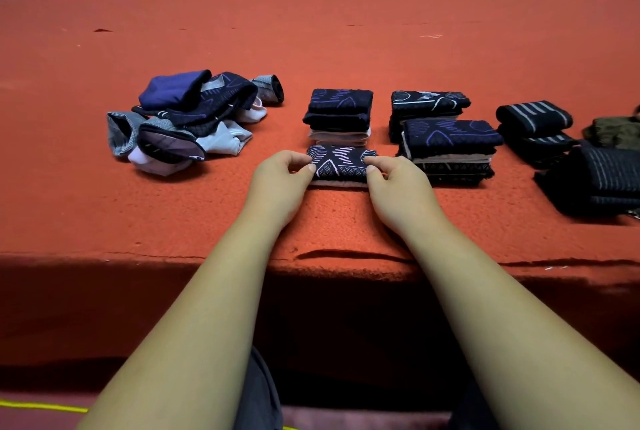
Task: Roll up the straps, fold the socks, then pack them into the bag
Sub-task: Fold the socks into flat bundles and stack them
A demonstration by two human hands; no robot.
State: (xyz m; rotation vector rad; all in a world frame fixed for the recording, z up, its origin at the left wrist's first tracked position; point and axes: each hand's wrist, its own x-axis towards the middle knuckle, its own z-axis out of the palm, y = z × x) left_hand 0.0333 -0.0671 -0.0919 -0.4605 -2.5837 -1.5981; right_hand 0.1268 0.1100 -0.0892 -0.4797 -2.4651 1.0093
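Both ends of the folded sock [341,163] vanish under the pinching fingers of the left hand [280,180] and right hand [398,185]; only a pale sliver shows beneath it. In the loose pile [187,118], socks overlap too much to count. On the right, the striped stack [599,180] runs off the edge, and that olive bundle [614,131] behind it is cut short, can't tell what it is. A metal glint [633,212] below, too small to name.
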